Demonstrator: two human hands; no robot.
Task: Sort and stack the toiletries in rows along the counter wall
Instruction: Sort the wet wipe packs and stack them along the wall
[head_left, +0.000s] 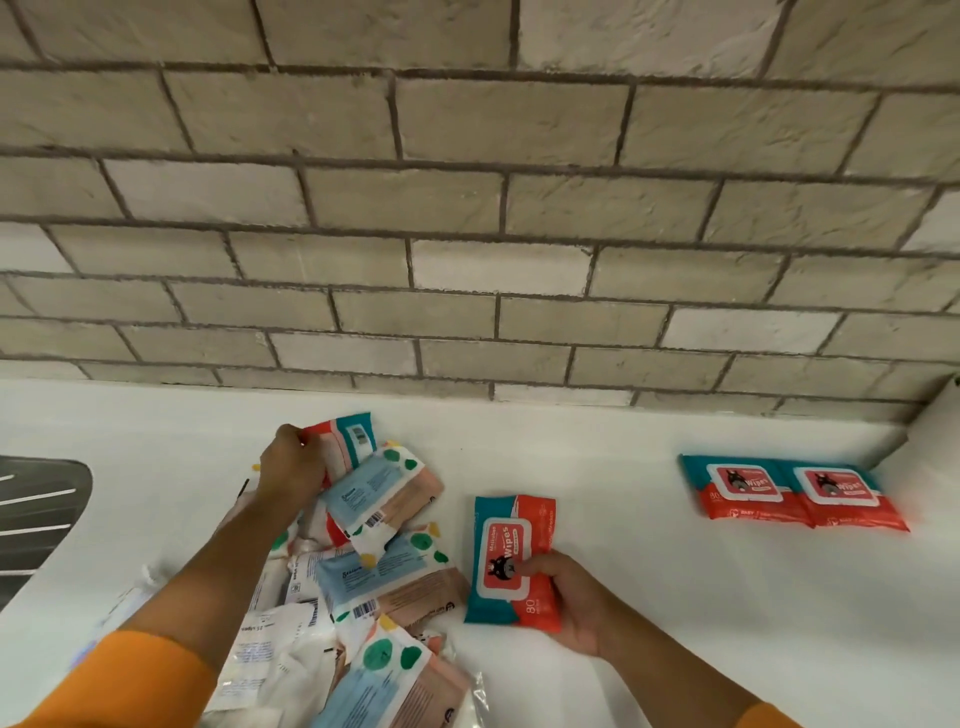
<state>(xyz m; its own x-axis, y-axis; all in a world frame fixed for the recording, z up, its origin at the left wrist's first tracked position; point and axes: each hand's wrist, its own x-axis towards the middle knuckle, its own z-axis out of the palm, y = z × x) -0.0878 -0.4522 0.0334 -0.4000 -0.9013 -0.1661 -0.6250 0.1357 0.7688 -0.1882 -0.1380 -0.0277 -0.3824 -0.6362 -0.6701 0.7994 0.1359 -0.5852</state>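
My right hand (574, 603) grips a red and teal wipes pack (511, 556) by its lower right corner, thumb on its white lid. My left hand (291, 467) holds the edge of another red and teal pack (348, 436) lying face down at the far end of a loose pile (374, 587) of wipes packs and white packets. The pile's packs are light blue and peach with green and yellow dots. Two matching red and teal packs (795, 491) lie side by side at the right, close to the brick wall.
The white counter (597, 441) runs along a grey brick wall (467, 234). A steel sink drainer (36, 514) sits at the left edge. A white side panel (935, 431) closes the counter at the far right.
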